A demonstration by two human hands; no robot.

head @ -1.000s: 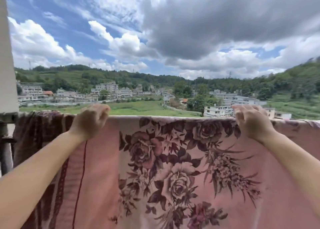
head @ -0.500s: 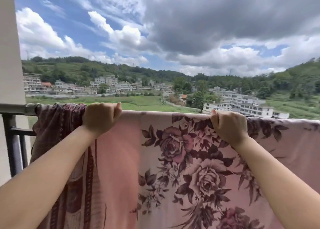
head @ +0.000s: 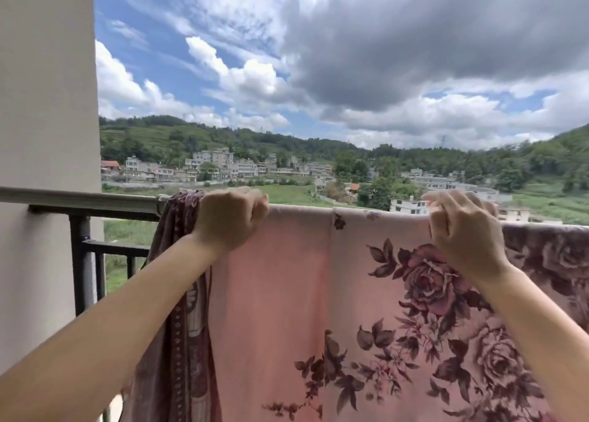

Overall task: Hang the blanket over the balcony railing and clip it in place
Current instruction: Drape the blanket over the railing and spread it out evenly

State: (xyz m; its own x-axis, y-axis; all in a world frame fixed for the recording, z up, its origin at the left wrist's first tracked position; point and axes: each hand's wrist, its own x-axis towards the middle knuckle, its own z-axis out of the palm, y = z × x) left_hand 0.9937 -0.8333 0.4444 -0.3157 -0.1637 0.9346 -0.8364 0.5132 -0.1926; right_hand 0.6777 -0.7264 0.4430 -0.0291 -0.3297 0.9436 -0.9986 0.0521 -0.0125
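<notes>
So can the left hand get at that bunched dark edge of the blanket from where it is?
Probably yes. The left hand is closed on the blanket atop the railing, and the bunched dark edge hangs right beside it, toward the wall, with nothing between them.

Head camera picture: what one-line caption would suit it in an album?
Both hands, left and right, grip a pink floral blanket draped over the balcony railing, no clips visible.

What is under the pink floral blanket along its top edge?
The balcony railing runs bare from the wall, then passes under the blanket. There it is covered. The left hand and right hand grip the top edge. No clips show.
</notes>
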